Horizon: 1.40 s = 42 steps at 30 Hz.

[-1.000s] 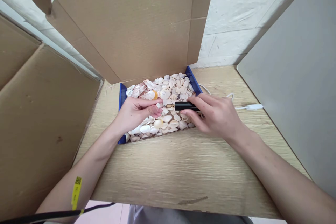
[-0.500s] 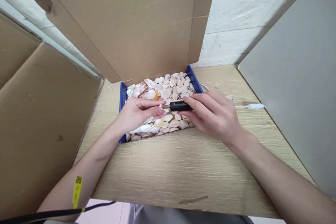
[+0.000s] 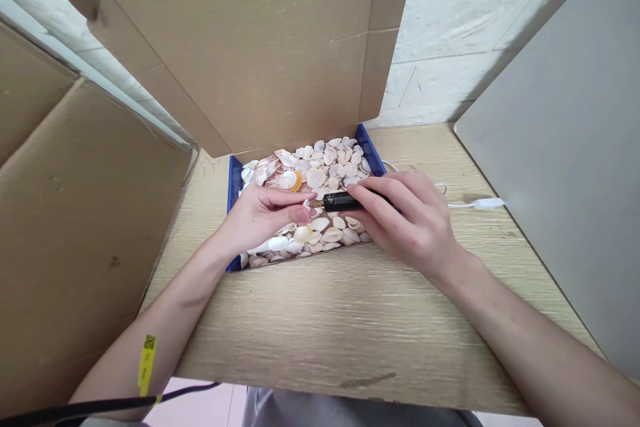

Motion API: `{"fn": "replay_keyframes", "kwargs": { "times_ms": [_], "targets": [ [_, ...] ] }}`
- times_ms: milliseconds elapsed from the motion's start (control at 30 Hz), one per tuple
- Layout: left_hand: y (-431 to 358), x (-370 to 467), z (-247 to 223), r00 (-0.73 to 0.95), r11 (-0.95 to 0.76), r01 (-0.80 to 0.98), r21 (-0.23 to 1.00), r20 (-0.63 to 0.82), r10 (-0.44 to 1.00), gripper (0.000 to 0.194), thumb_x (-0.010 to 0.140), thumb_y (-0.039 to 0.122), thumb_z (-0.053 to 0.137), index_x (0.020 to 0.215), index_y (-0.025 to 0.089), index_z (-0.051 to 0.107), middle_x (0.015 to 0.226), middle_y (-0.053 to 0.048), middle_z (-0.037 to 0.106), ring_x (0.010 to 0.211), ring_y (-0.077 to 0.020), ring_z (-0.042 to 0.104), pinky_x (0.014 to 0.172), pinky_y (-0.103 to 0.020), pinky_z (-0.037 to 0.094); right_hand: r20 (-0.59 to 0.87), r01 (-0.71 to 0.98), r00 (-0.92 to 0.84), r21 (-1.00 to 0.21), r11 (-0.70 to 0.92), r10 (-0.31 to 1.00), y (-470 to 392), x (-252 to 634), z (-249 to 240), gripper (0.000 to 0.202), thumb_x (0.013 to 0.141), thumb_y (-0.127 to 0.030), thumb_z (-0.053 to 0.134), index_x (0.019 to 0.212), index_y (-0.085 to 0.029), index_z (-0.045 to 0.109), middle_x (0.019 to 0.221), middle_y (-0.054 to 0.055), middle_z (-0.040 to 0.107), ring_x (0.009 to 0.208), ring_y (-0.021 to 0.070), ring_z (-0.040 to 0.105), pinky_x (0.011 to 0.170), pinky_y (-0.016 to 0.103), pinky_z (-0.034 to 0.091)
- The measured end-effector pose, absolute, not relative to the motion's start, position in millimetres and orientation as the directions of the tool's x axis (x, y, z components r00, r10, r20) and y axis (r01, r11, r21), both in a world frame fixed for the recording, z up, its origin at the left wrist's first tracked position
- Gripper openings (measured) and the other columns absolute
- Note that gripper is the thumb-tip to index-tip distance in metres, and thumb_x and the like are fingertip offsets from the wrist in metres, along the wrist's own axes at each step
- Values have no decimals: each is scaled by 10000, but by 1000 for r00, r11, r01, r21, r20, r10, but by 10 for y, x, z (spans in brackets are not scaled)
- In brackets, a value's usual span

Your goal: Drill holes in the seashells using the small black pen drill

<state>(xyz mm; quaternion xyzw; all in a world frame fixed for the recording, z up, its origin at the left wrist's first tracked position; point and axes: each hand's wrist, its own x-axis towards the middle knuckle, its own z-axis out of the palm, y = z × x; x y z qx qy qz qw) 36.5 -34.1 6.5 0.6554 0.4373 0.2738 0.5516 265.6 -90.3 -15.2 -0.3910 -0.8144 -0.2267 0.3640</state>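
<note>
Between the thumb and fingertips of my left hand (image 3: 267, 215) is a small white seashell (image 3: 307, 203), mostly covered by the fingers. My right hand (image 3: 410, 217) is closed round a black pen-shaped mini electric drill (image 3: 340, 201), which lies level and points left. Its brass-coloured tip (image 3: 317, 203) meets the pinched shell; whether it has gone into the shell I cannot tell. Below both hands, many loose seashells (image 3: 333, 235) in white, cream and pinkish tones fill a shallow tray with blue sides (image 3: 370, 150). One shell with an orange edge (image 3: 296, 181) lies near the middle.
A tall cardboard panel (image 3: 260, 47) stands behind the tray, with another cardboard piece (image 3: 85, 213) on the left. A grey board (image 3: 560, 147) rises at the right. A white cable with a connector (image 3: 487, 203) lies on the wooden table (image 3: 310, 327). A black cord crosses the lower left.
Almost nothing differs. The right hand and the drill have shifted very slightly, with the drill's tip still at the shell in my left fingers.
</note>
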Motion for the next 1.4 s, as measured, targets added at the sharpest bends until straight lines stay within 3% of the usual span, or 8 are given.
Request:
{"fn": "replay_keyframes", "kwargs": {
  "times_ms": [133, 233, 467, 1133, 1400],
  "targets": [
    [-332, 365, 60, 472, -129, 274, 953, -16, 882, 271, 669, 209, 798, 937, 228, 757, 865, -49, 777, 720, -161, 703, 717, -268, 550, 730, 812, -418, 35, 582, 540, -910, 2604, -171, 332, 821, -315, 675, 1056, -98, 585, 869, 79, 683, 749, 173, 589, 648, 297, 484],
    [-323, 360, 46, 488, -221, 269, 937, 65, 871, 276, 674, 184, 794, 943, 233, 756, 845, -49, 778, 686, -149, 681, 642, -243, 521, 709, 822, -401, 0, 569, 580, -924, 2560, -183, 307, 838, -352, 650, 991, -89, 603, 786, 55, 669, 689, 159, 588, 606, 280, 474],
    [-291, 343, -6, 543, -361, 197, 911, 205, 814, 337, 699, 142, 774, 1006, 274, 734, 832, -36, 760, 701, -143, 628, 609, -252, 472, 693, 830, -370, -52, 556, 618, -929, 2542, -186, 304, 873, -376, 603, 968, -87, 622, 783, 64, 684, 690, 154, 634, 590, 261, 466],
    [-314, 352, 62, 530, -286, 243, 927, 120, 840, 238, 770, 247, 707, 1003, 252, 756, 726, -26, 728, 693, -158, 611, 658, -283, 484, 714, 824, -351, -72, 562, 606, -924, 2538, -189, 290, 856, -358, 632, 974, -94, 618, 802, 66, 687, 694, 146, 634, 607, 251, 465],
    [-337, 340, 104, 514, -81, 197, 977, -32, 857, 250, 750, 264, 739, 995, 218, 759, 744, -26, 725, 677, -126, 627, 643, -239, 509, 721, 833, -358, -40, 551, 593, -937, 2557, -184, 307, 844, -344, 650, 1034, -110, 596, 835, 51, 691, 713, 146, 615, 631, 253, 462]
  ]
}}
